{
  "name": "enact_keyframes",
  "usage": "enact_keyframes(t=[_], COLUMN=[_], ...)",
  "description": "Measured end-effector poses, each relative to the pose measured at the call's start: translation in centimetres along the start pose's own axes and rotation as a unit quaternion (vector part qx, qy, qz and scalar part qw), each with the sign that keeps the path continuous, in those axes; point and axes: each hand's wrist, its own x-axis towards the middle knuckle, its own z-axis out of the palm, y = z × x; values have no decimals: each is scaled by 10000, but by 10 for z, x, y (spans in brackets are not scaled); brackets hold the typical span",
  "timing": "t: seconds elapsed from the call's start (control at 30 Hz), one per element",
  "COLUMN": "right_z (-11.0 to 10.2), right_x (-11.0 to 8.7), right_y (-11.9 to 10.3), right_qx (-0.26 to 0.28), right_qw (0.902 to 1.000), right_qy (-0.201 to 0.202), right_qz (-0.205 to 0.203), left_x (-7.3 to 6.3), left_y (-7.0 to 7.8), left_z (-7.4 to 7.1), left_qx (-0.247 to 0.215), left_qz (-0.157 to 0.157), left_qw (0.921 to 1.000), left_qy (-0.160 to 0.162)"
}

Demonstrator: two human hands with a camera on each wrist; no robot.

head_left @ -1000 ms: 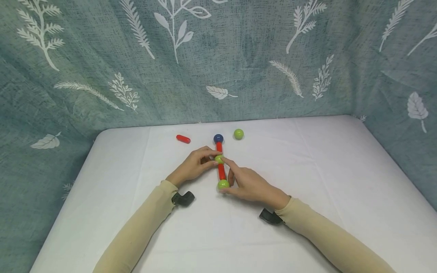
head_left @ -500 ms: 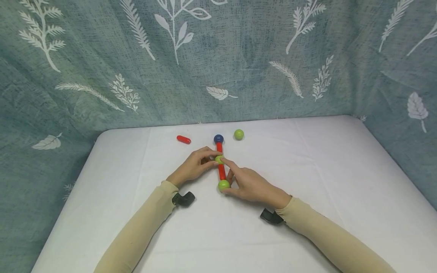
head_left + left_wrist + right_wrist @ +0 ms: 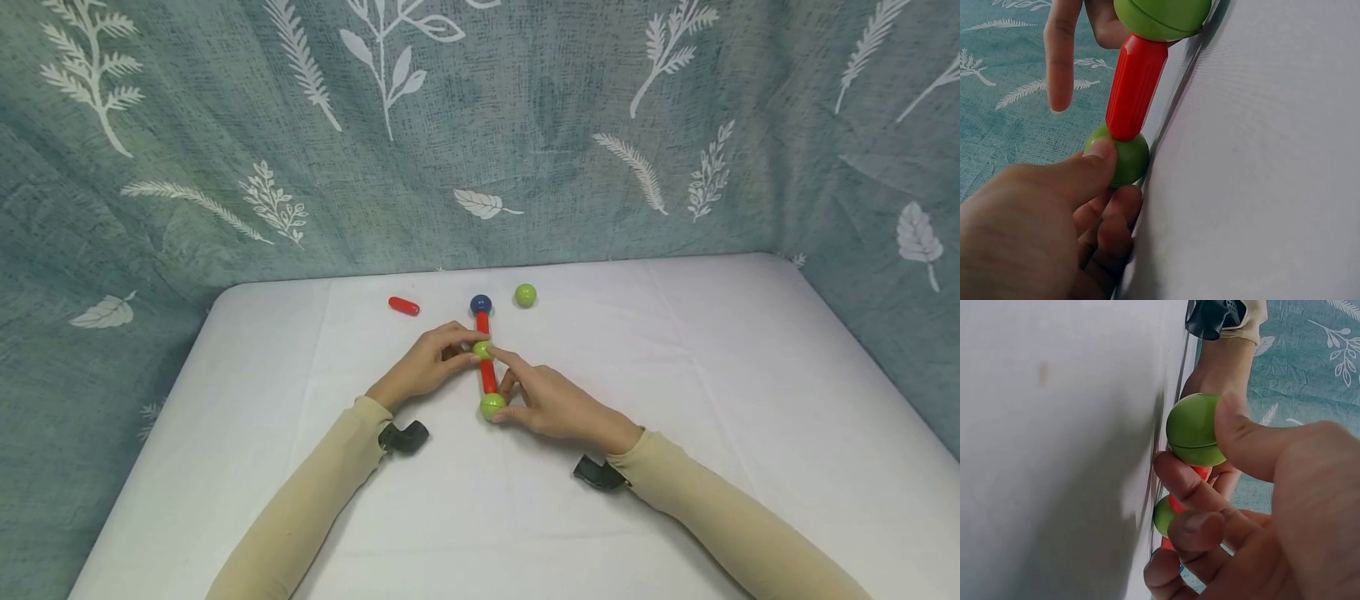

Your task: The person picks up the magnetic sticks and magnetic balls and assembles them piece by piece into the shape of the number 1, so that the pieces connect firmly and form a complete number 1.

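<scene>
A straight chain on the table joins a blue ball, a red rod, a middle green ball, a second red rod and a near green ball. My left hand pinches the middle ball; in the left wrist view its thumb presses that ball beside the rod. My right hand holds the near ball between thumb and fingers, its index finger stretched out toward the middle ball. In the right wrist view the thumb lies on the near ball, and the fingers partly hide the chain beyond.
A loose red rod lies at the back, left of the chain. To the right of the blue ball sits a loose green ball. A white cloth covers the table, and a patterned green curtain hangs behind its far edge.
My right thumb has slid slightly to the right along the near green ball, showing more of it. The left hand and the loose pieces stay in place.
</scene>
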Motion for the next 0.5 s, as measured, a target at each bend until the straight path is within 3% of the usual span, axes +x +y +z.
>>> enact_keyframes(t=[0.5], right_z=[0], right_x=[2], right_y=[1], right_qx=[360], right_qw=[9990], right_qy=[-170], right_qz=[222], left_x=[0], left_y=[0], left_z=[1], left_qx=[-27], left_qz=[4], left_qw=[10000], left_qy=[23])
